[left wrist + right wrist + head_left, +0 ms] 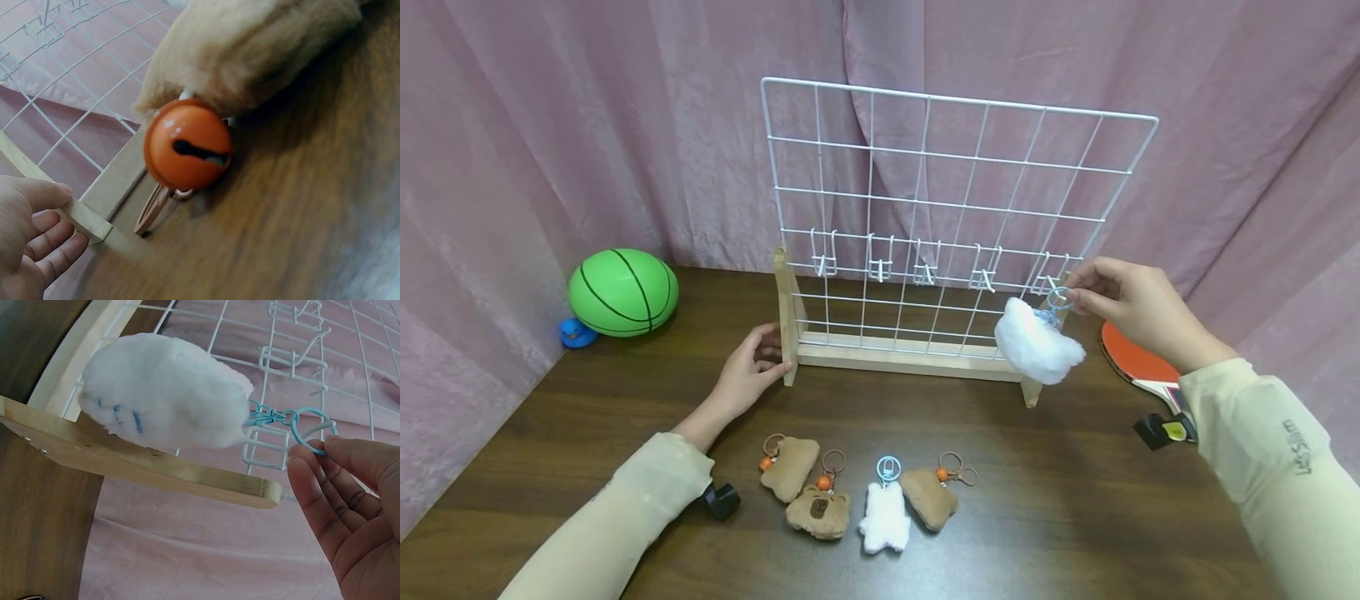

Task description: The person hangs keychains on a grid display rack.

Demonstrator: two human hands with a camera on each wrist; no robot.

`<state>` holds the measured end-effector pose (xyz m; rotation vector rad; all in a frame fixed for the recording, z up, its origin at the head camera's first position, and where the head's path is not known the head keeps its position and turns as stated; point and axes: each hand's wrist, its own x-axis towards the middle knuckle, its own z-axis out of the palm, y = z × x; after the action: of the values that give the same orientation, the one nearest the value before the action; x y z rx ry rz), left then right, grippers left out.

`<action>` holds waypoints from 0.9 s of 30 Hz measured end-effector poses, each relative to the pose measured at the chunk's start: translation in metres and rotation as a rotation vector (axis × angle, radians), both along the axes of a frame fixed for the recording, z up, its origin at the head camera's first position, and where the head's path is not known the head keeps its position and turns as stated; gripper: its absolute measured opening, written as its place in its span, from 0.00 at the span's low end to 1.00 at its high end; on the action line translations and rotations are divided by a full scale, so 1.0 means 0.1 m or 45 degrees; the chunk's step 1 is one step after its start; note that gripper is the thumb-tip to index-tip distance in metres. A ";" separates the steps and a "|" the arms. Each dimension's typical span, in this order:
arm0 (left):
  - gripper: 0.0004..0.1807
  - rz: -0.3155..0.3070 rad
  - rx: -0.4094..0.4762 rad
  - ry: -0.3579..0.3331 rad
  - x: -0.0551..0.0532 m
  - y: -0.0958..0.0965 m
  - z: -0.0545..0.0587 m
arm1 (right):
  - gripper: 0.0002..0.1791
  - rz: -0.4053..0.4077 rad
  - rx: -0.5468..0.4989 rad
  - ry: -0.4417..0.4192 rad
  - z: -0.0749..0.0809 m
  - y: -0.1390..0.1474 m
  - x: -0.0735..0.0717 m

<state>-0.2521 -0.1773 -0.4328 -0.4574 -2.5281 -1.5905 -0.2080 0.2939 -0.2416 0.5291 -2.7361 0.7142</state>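
My right hand (pixel 1138 304) pinches the blue key ring (pixel 312 431) of a white plush keychain (pixel 1037 342) between thumb and fingertips. The plush hangs before the right end of the white wire grid rack (pixel 958 154). In the right wrist view, the tip of the rightmost hook (pixel 320 427) shows inside the ring. At the other end, my left hand (pixel 748 371) holds the rack's left wooden upright (pixel 786 312), thumb on its near side. Several more hooks line the same grid row, among them the middle hook (pixel 927 271), with nothing hanging on them.
Near the front lie a white plush keychain (pixel 885 517) and brown plush keychains (pixel 818 511) with orange bells. A green ball (pixel 623 292) and blue rubber duck (pixel 577 333) stand at left. A red table-tennis paddle (pixel 1135 354) lies at right, beside my forearm. Pink curtains (pixel 700 125) hang behind.
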 end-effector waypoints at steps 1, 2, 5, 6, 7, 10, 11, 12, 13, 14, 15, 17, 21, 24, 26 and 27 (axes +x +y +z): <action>0.34 -0.003 0.003 -0.001 0.00 0.00 0.00 | 0.06 -0.008 -0.008 -0.004 -0.01 0.00 -0.01; 0.34 -0.003 0.009 -0.006 0.00 0.00 0.00 | 0.06 -0.014 -0.013 -0.010 -0.02 -0.01 -0.02; 0.34 -0.003 0.011 -0.011 0.00 0.00 -0.01 | 0.05 -0.001 -0.028 -0.026 -0.05 -0.02 -0.06; 0.34 -0.002 0.011 -0.012 0.00 -0.01 -0.01 | 0.05 0.002 -0.032 -0.034 -0.06 -0.02 -0.07; 0.34 0.000 0.011 -0.013 0.01 -0.01 -0.01 | 0.05 0.003 -0.036 -0.040 -0.07 -0.02 -0.07; 0.34 0.001 0.008 -0.006 0.01 -0.01 -0.02 | 0.05 -0.013 -0.030 -0.051 -0.10 -0.02 -0.09; 0.34 0.001 0.010 -0.007 0.01 -0.01 -0.02 | 0.04 -0.020 -0.025 -0.052 -0.10 -0.02 -0.09; 0.34 0.001 0.010 -0.005 0.01 0.00 -0.02 | 0.04 -0.024 -0.024 -0.054 -0.10 -0.02 -0.10; 0.34 -0.001 0.009 -0.003 0.01 0.00 -0.02 | 0.04 -0.026 -0.023 -0.056 -0.11 -0.02 -0.10; 0.34 -0.002 0.010 -0.001 0.01 0.00 -0.01 | 0.04 -0.027 -0.022 -0.058 -0.11 -0.01 -0.10; 0.34 -0.004 0.011 -0.002 0.01 0.01 -0.01 | 0.04 -0.022 -0.019 -0.056 -0.10 -0.01 -0.10; 0.34 -0.007 0.012 -0.004 0.01 0.01 -0.01 | 0.05 -0.008 -0.013 -0.062 -0.09 -0.01 -0.10; 0.33 -0.008 0.017 -0.007 0.00 0.01 -0.01 | 0.06 -0.042 -0.013 -0.090 -0.06 -0.02 -0.08; 0.33 -0.006 0.010 -0.005 0.00 0.01 0.00 | 0.07 -0.066 -0.013 -0.092 -0.04 -0.02 -0.06; 0.33 -0.005 0.009 -0.004 0.01 0.01 0.01 | 0.07 -0.076 -0.023 -0.082 -0.02 -0.02 -0.04; 0.33 -0.006 0.009 -0.004 0.01 0.00 0.01 | 0.08 -0.081 -0.031 -0.076 -0.01 -0.03 -0.04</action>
<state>-0.2508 -0.1769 -0.4316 -0.4609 -2.5246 -1.6023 -0.2116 0.2914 -0.2427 0.4201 -2.7816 0.7583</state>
